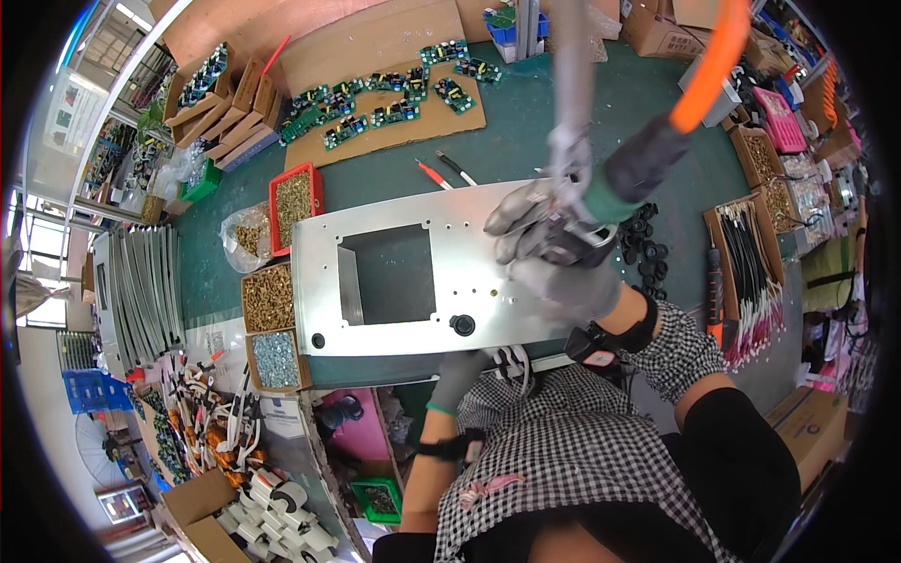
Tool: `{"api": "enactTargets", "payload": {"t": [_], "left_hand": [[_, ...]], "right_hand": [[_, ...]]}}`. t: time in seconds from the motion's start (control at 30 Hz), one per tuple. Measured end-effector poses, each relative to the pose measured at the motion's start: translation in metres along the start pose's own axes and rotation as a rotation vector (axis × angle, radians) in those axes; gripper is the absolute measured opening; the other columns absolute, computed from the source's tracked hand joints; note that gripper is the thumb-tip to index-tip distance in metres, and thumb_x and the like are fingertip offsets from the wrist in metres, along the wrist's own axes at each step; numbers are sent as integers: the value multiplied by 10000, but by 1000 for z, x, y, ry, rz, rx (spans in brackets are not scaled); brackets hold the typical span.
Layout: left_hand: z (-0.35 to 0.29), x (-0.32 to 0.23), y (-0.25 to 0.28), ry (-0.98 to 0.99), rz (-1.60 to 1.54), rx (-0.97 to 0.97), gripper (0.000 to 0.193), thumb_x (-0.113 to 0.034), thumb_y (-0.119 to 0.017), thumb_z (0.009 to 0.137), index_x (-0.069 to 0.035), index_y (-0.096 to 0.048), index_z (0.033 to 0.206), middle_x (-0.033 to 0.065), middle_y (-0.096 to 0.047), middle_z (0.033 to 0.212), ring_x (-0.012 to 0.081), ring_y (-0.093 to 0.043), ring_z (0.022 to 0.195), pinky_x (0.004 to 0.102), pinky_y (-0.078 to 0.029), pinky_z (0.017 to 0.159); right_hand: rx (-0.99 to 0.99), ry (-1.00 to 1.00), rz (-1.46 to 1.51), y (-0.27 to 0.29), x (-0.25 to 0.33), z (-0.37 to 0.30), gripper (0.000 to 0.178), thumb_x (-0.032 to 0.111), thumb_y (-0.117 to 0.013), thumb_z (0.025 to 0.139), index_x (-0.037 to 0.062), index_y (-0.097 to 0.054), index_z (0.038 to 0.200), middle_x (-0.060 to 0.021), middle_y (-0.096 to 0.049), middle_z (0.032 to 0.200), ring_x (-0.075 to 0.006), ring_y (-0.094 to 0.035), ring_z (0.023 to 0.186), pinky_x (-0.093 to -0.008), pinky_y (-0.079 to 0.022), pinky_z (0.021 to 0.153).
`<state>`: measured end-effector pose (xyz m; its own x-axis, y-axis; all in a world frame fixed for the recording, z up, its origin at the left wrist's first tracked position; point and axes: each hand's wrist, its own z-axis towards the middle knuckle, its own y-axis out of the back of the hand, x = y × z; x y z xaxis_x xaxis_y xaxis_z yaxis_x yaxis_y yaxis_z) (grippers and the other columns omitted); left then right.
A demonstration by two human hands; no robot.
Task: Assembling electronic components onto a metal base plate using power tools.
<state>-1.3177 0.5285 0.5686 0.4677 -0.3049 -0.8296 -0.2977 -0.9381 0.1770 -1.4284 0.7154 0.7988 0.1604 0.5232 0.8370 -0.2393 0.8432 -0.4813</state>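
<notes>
A silvery sheet-metal panel (389, 340) with a large rectangular cutout lies in front of me along the near edge of the bench. Over its right half my right hand (563, 267), in a grey glove, is closed around an air tool (641, 169) with a dark and green body. An orange hose (718, 66) runs up from the tool. The tool's tip is hidden by the hand. My left hand (458, 380), also gloved, is at the panel's near edge, its fingers mostly hidden. A black grommet (462, 325) sits in the panel close to it.
Left of the panel are a red bin (296, 202) of small brass parts and a box of silvery screws (275, 359). Green circuit boards (394, 111) lie on cardboard at the back. Loose black grommets (648, 263) and bundled wires (746, 281) are on the right.
</notes>
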Motion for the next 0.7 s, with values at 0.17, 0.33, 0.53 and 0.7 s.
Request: {"api": "enactTargets", "payload": {"t": [0.17, 0.33, 0.53, 0.7], "left_hand": [[-96, -128, 41, -2, 127, 55, 237, -194, -611, 837, -25, -632, 1002, 125, -661, 876, 202, -630, 733, 293, -482, 665], [-20, -199, -2, -844, 665, -374, 160, -201, -674, 745, -97, -651, 864, 78, -631, 758, 244, -591, 621, 354, -470, 610], [26, -205, -45, -588, 851, -184, 184, -236, -703, 693, -96, -620, 779, 71, -607, 673, 262, -592, 627, 373, -453, 594], [24, -204, -27, -549, 477, -245, 141, -198, -645, 791, -66, -600, 810, 70, -626, 695, 192, -598, 616, 319, -468, 586]], "right_hand": [[-109, 1, -284, 22, 43, 11, 485, -125, -518, 609, -5, -483, 1077, -172, -574, 948, -179, -614, 719, -253, -498, 471], [-128, -7, -230, 33, 47, 10, 419, -71, -624, 625, 27, -554, 1026, -99, -625, 914, -138, -612, 812, -263, -524, 657], [-140, 57, -209, 40, 54, -2, 434, -91, -592, 611, 4, -542, 1032, -104, -620, 907, -154, -622, 795, -263, -535, 637], [-128, 113, -120, 47, 58, -6, 478, -32, -596, 631, -35, -469, 1092, -191, -587, 947, -217, -633, 753, -301, -521, 484]]}}
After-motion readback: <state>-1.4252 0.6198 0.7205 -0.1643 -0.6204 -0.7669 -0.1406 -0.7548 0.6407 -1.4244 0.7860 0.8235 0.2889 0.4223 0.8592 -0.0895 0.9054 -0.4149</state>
